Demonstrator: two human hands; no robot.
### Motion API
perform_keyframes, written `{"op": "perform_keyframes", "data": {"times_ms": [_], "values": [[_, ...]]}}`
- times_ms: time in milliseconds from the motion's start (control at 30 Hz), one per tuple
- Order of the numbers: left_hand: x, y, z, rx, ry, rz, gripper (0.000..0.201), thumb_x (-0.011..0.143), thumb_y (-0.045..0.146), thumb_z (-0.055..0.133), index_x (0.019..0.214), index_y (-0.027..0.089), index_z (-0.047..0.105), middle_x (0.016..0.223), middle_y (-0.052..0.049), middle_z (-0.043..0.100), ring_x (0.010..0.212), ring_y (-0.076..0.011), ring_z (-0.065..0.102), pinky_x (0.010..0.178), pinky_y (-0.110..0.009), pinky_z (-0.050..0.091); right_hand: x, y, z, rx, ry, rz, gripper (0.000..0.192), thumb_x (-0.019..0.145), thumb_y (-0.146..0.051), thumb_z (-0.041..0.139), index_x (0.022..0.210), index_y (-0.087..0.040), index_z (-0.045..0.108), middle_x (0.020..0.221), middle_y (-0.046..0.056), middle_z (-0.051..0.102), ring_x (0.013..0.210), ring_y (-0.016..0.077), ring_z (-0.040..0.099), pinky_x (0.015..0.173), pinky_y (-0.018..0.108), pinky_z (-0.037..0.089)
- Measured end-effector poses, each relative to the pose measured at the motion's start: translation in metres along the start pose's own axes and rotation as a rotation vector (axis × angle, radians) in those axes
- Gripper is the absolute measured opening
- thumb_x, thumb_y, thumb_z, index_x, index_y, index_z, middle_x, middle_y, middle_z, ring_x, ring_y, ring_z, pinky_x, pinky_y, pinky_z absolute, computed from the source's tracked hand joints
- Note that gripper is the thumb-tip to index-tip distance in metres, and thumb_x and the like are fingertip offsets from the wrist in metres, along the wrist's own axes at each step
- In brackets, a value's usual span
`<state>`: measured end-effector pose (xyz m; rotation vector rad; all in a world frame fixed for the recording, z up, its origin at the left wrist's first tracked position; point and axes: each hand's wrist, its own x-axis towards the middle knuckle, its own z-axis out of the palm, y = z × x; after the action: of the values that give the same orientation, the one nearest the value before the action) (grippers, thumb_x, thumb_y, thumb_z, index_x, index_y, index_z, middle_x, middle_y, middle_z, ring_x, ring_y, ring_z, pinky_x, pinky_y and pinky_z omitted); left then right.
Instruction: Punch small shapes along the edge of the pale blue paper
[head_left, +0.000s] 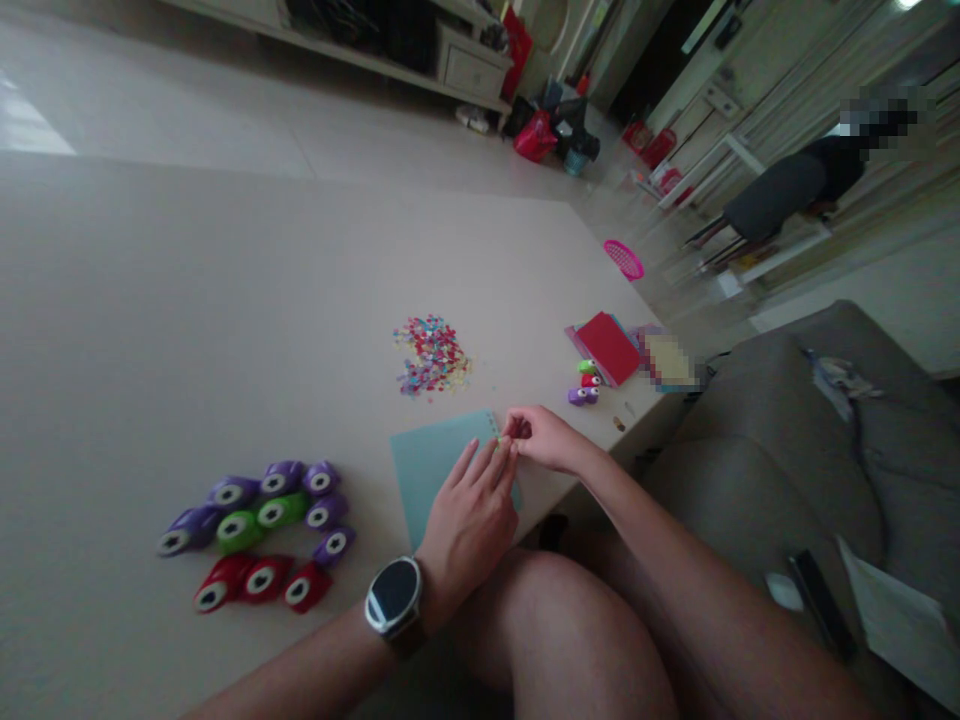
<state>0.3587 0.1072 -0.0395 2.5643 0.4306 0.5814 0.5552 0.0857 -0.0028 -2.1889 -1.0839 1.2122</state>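
Observation:
A light blue sheet of paper [427, 455] lies on the table, with a row of small punched marks along its right edge. My left hand [476, 500], with a watch [394, 595] on its wrist, rests over the sheet with its fingers stretched out. At the sheet's right edge my right hand [544, 438] is closed in a pinch, its fingertips meeting those of my left hand. A tiny pale green bit shows between the fingertips, too small to name. Beyond the sheet is a heap of multicoloured paper confetti [431, 350].
Several purple, green and red craft punches [281, 510] stand at the left. More small punches [585, 385] sit near red paper [609, 347] at the right edge. A pink basket [624, 260] shows past the table. A grey sofa [750, 470] is at the right; a person sits behind.

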Motion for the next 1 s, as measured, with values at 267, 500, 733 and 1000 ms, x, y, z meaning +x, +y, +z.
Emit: {"op": "perform_keyframes", "data": {"times_ms": [267,500,733,1000], "values": [[-0.001,0.001,-0.003,-0.116,0.024,-0.223,0.044,0.088,0.012,0.055,0.131,0.016,0.052,0.137,-0.014,0.061,0.122,-0.0283,0.059,0.108,-0.045,0.052,-0.007,0.013,-0.018,0.043,-0.047,-0.095,0.021,0.081,-0.035,0.078,0.09,-0.017,0.072,0.085,0.004,0.073,0.08,0.0186,0.064,0.078,0.032,0.05],[0.0,0.004,-0.008,-0.142,-0.044,-0.232,0.03,0.086,0.01,0.054,0.115,0.019,0.052,0.125,-0.011,0.06,0.115,-0.0283,0.056,0.104,-0.044,0.051,-0.013,0.019,-0.025,-0.112,0.185,-0.23,0.031,0.079,-0.034,0.083,0.105,-0.019,0.074,0.109,0.006,0.071,0.093,0.0191,0.064,0.083,0.032,0.053],[-0.002,0.005,-0.008,-0.145,-0.057,-0.234,0.031,0.084,0.01,0.055,0.114,0.02,0.052,0.124,-0.01,0.059,0.119,-0.0289,0.052,0.108,-0.046,0.048,-0.011,0.021,-0.026,-0.293,0.304,-0.328,0.015,0.082,-0.016,0.074,0.097,-0.019,0.073,0.099,0.004,0.07,0.09,0.0188,0.062,0.085,0.033,0.049],[-0.002,0.007,-0.008,-0.161,-0.069,-0.234,0.032,0.085,0.011,0.057,0.116,0.019,0.054,0.126,-0.01,0.059,0.121,-0.029,0.05,0.11,-0.047,0.047,-0.015,0.022,-0.034,-0.502,0.444,-0.427,0.021,0.078,-0.007,0.067,0.095,-0.021,0.068,0.102,0.007,0.071,0.105,0.026,0.06,0.095,0.038,0.044]]}}
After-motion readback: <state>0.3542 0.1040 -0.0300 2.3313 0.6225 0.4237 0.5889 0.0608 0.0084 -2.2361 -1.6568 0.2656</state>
